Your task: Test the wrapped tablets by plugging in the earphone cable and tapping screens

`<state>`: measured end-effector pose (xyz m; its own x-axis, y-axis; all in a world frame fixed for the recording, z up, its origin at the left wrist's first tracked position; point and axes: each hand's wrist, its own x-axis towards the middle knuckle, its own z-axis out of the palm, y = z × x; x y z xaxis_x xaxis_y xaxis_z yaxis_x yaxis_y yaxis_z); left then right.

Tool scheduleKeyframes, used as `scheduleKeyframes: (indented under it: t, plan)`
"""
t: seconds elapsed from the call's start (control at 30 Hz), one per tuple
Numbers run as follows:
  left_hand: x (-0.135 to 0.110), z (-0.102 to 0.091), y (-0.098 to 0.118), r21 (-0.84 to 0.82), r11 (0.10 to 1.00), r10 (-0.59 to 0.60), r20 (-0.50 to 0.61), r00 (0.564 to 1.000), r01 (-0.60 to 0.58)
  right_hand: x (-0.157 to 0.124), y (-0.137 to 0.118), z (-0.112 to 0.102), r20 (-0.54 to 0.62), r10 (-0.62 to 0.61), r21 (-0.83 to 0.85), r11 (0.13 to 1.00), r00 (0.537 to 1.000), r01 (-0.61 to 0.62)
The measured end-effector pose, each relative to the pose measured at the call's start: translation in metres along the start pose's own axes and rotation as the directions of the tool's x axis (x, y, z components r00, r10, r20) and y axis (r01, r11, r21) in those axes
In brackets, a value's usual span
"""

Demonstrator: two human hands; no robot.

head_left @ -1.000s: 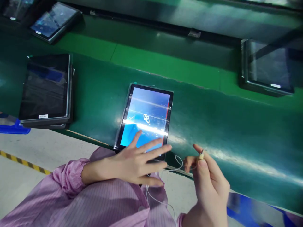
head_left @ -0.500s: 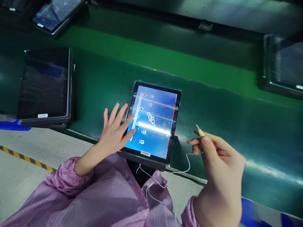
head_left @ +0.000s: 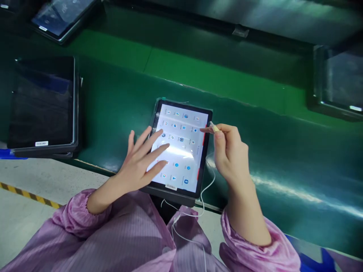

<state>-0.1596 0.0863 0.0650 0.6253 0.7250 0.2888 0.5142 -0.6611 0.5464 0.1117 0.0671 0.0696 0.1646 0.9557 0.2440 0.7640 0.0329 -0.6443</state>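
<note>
Fingers of my left hand (head_left: 140, 160) are spread wide over the lit tablet (head_left: 184, 151) at the centre of the frame. My right hand (head_left: 231, 153) pinches a white cable plug (head_left: 214, 128) just beside the tablet's upper right edge, above the green belt (head_left: 269, 151).

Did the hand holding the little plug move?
Yes. The right hand carried the plug up and left, from over the green belt to the lit tablet's right edge.

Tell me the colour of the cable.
The cable is white, clearest in the head view.
</note>
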Motion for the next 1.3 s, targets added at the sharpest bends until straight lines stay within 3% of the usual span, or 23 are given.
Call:
scheduleKeyframes:
  t: [0.13,0.4,0.7,1.03,1.2,1.3]
  plan:
    - [-0.005,-0.004,-0.013,-0.019,0.993,-0.113,-0.026,0.993,0.113,0.018,0.01,0.01,-0.001,-0.118,-0.015,0.993,0.993,0.118]
    - [-0.004,0.0,-0.018,-0.03,0.986,-0.164,0.002,0.986,0.164,0.013,0.005,0.008,0.003,-0.105,0.039,0.994,0.994,0.105]
    - [-0.005,0.0,-0.014,0.067,0.993,-0.097,0.01,0.995,0.097,-0.035,0.0,-0.001,-0.094,-0.04,0.147,0.988,0.995,0.053]
    - [-0.004,0.002,-0.009,0.071,0.993,-0.093,0.045,0.995,0.089,-0.052,-0.022,0.003,0.034,-0.175,0.211,0.964,0.984,0.164]
    - [-0.01,0.003,-0.016,0.051,0.986,-0.162,0.044,0.986,0.16,-0.097,-0.021,-0.003,-0.029,-0.124,0.275,0.953,0.992,0.127]
    - [-0.01,0.005,-0.02,0.029,0.984,-0.177,0.044,0.983,0.176,-0.119,-0.017,-0.002,0.025,-0.161,0.234,0.961,0.987,0.151]
